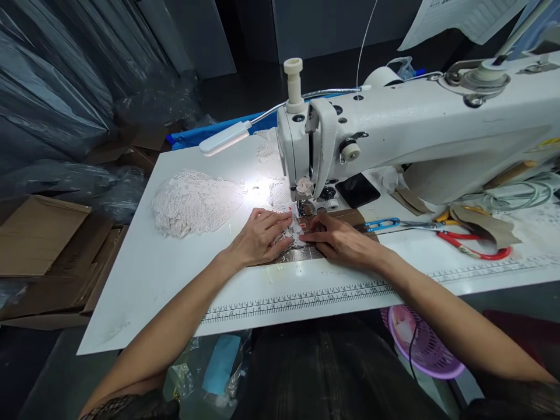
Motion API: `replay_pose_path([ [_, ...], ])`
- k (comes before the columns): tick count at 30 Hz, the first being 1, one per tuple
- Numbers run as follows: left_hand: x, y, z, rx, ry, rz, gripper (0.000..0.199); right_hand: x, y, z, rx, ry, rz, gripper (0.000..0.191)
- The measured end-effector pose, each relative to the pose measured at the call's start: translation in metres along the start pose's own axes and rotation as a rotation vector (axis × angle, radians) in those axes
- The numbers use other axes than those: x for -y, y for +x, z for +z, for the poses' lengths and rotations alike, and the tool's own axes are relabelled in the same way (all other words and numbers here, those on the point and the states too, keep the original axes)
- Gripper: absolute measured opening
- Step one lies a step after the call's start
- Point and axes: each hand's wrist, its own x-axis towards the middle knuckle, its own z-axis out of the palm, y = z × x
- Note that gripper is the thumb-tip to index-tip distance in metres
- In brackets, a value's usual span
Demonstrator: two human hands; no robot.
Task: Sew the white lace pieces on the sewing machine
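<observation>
A small piece of white lace lies under the needle area of a white sewing machine. My left hand rests flat over the lace's left part, fingers stretched and spread. From the right, my right hand touches the lace's edge with one fingertip. Its other visible fingers are bent a little and apart, beside the presser foot. A pale fabric flower shows in front of the needle housing. Left of the machine lies a heap of white lace, joined by a strip toward the needle.
A lit lamp hangs over the white table. Right of my hand lie blue-handled snips, red-handled scissors and a black phone. A printed ruler runs along the front edge. A purple basket stands below.
</observation>
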Motion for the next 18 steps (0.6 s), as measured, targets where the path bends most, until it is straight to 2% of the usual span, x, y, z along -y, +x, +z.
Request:
replay_pose_path([
  [2,-0.0006,-0.0009,0.0006,0.065,0.025,-0.008,0.035,-0.0005,-0.0002,0.0006,0.0,-0.014,-0.02,0.033],
  [5,-0.0011,-0.0019,0.0008,0.103,0.061,-0.016,0.037,-0.0017,-0.0005,0.0017,-0.001,-0.028,-0.039,0.033],
  [18,-0.0041,-0.0014,0.0037,0.075,0.094,-0.032,0.039,-0.0008,-0.0007,0.0034,0.008,-0.082,-0.045,0.033],
])
